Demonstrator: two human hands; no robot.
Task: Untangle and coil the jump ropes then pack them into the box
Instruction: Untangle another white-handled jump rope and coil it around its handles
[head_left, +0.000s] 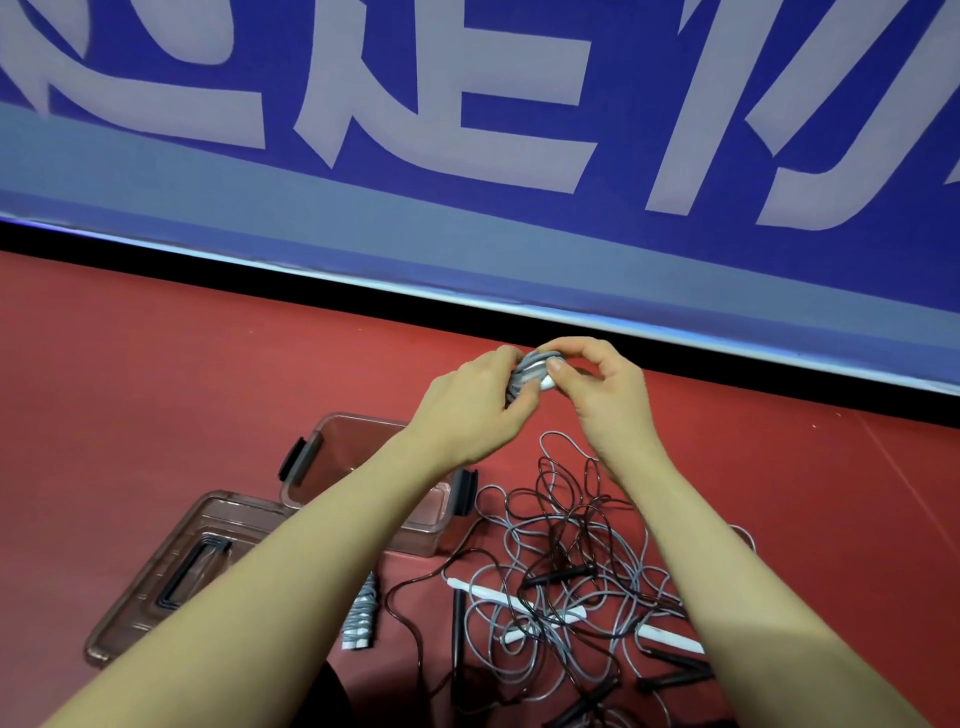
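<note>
A coiled grey jump rope (530, 375) with a white handle is held up at the centre of the frame, gripped between the curled fingers of the left hand (470, 410) and pinched from the right by the right hand (602, 387). Below the forearms, a clear plastic box (332, 452) with black latches is seen open on the red floor (156, 374), its lid (176, 566) lying at lower left. A tangle of grey and black ropes (566, 571) is spread at lower right. Another coiled grey rope (361, 616) lies beside the lid.
</note>
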